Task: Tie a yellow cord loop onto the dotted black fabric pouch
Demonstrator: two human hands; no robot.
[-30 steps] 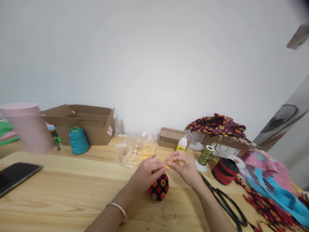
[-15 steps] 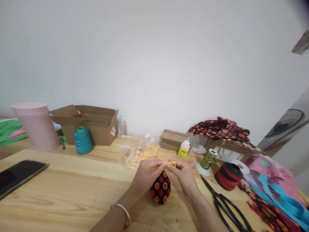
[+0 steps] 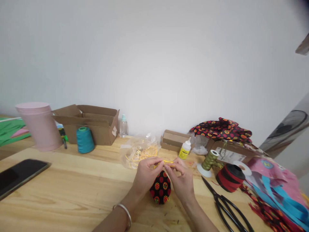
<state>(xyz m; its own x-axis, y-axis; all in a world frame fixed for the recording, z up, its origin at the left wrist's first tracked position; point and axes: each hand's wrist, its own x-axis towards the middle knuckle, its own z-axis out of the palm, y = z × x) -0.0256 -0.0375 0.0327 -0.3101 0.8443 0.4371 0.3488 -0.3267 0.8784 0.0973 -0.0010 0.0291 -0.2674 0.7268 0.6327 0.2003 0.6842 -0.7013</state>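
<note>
Yellow cord [image 3: 168, 161] loop flatter than before; left hand [image 3: 146, 174] and right hand [image 3: 183, 182] pinching it, well off far edge of tabletop [image 3: 79, 187].

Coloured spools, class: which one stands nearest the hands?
The olive spool, just right of the right hand; the red-and-black spool sits farther right, and the teal spool stands well to the left.

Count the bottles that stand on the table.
2: a mint-capped clear bottle, right of the large cardboard box; a white nozzle bottle with yellow label, in front of the small cardboard box. Others may be hidden.
</note>
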